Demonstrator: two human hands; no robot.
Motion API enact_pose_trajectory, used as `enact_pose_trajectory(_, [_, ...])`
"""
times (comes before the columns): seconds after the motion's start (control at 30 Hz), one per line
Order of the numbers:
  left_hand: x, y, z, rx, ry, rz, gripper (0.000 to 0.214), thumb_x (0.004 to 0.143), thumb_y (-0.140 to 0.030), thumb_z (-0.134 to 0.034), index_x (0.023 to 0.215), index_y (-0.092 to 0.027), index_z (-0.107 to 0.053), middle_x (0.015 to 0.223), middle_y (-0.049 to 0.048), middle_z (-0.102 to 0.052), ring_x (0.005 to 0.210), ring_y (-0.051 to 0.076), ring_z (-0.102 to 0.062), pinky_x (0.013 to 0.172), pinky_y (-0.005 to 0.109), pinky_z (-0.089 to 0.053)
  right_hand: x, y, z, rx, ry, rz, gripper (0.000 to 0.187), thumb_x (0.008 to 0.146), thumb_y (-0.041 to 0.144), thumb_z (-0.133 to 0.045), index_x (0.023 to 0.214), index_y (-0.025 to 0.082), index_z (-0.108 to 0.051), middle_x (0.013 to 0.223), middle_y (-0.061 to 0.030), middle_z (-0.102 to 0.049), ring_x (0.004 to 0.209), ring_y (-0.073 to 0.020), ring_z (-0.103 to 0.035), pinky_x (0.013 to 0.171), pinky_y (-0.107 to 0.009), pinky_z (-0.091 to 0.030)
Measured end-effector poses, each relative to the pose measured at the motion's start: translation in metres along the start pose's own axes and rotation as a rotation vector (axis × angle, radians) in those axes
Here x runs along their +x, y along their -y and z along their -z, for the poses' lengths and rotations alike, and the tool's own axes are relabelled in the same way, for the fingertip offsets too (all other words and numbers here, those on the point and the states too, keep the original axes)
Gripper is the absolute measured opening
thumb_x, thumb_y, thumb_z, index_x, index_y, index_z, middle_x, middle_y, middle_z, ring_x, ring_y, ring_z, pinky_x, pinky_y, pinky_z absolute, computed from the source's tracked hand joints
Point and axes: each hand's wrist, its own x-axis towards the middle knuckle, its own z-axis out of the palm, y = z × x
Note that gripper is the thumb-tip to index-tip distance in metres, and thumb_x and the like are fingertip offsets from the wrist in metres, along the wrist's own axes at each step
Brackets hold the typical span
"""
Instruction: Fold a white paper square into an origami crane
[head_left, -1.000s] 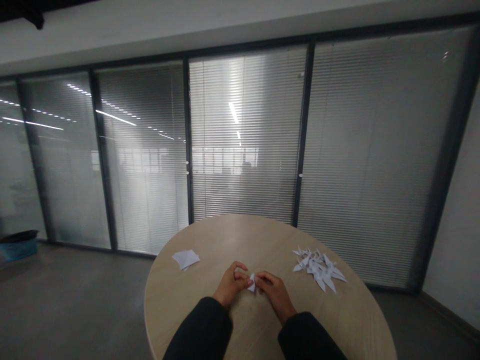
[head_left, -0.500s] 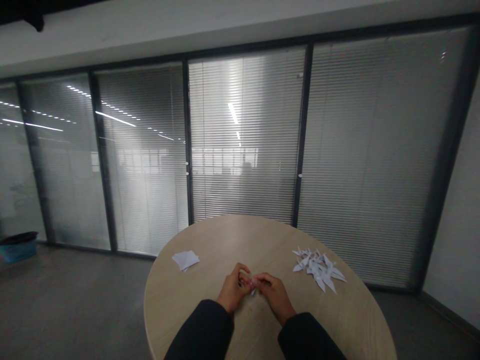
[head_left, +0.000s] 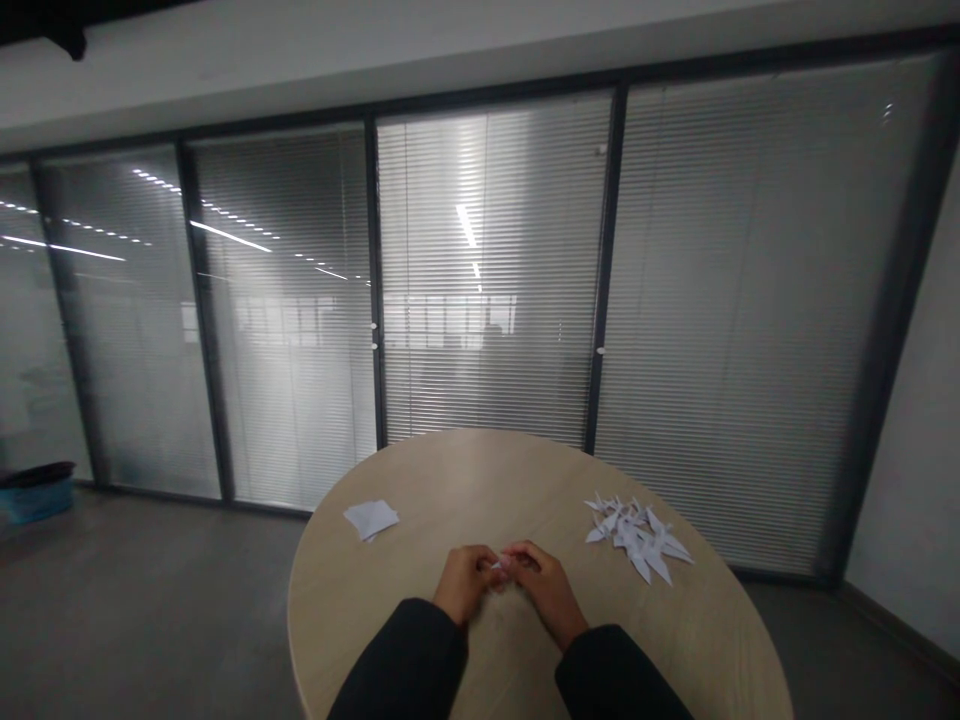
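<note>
Over the middle of the round wooden table (head_left: 480, 470), my left hand (head_left: 463, 582) and my right hand (head_left: 546, 585) meet at the fingertips. Between them they pinch a small piece of folded white paper (head_left: 496, 566), mostly covered by the fingers, so its shape cannot be made out. Folded paper cranes (head_left: 637, 535) lie in a white heap to the right of my right hand. Beyond my left hand, toward the table's left edge, rests a small stack of white paper sheets (head_left: 371, 519).
Behind the table runs a glass partition (head_left: 487, 380) with blinds and dark frames, close to the table's far edge. A blue bin with a black liner (head_left: 36, 497) stands on the grey floor at far left. A white wall (head_left: 907, 480) is at the right.
My left hand's raised fingers have curled down and closed in toward the paper. The bit of paper that hung below the fingertips now shows between them. Cranes and sheets have not moved.
</note>
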Motion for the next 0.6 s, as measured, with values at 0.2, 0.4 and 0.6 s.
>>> enact_pose_trajectory(0.2, [-0.0034, -0.0066, 0.001, 0.14, -0.039, -0.025, 0.019, 0.071, -0.027, -0.06, 0.072, -0.013, -0.071, 0.063, 0.0067, -0.071, 0.06, 0.016, -0.063, 0.058, 0.023, -0.043, -0.0008, 0.0025, 0.0002, 0.024, 0.049, -0.003, 0.033, 0.068, 0.05, -0.063, 0.071, 0.017, -0.067, 0.069, -0.005, -0.068, 0.07, -0.0215, -0.062, 0.065, -0.029, -0.047])
enact_pose_trajectory(0.4, [-0.0027, -0.0043, -0.003, 0.052, -0.045, -0.016, 0.022, 0.069, -0.032, -0.062, 0.072, -0.012, -0.071, 0.06, 0.0064, -0.07, 0.056, 0.016, -0.061, 0.057, 0.025, -0.043, -0.002, 0.0007, 0.0022, 0.075, 0.027, 0.004, 0.038, 0.067, 0.054, -0.064, 0.072, 0.017, -0.068, 0.07, -0.0055, -0.069, 0.07, -0.0217, -0.063, 0.066, -0.029, -0.047])
enact_pose_trajectory(0.6, [-0.0003, -0.0017, -0.0033, -0.185, 0.012, 0.065, 0.039, 0.064, -0.051, -0.064, 0.069, -0.013, -0.066, 0.057, 0.006, -0.067, 0.05, 0.015, -0.057, 0.051, 0.025, -0.041, -0.0002, -0.0044, 0.0029, 0.059, 0.029, -0.008, 0.039, 0.069, 0.055, -0.062, 0.07, 0.017, -0.067, 0.062, -0.0022, -0.065, 0.059, -0.0176, -0.057, 0.057, -0.027, -0.043])
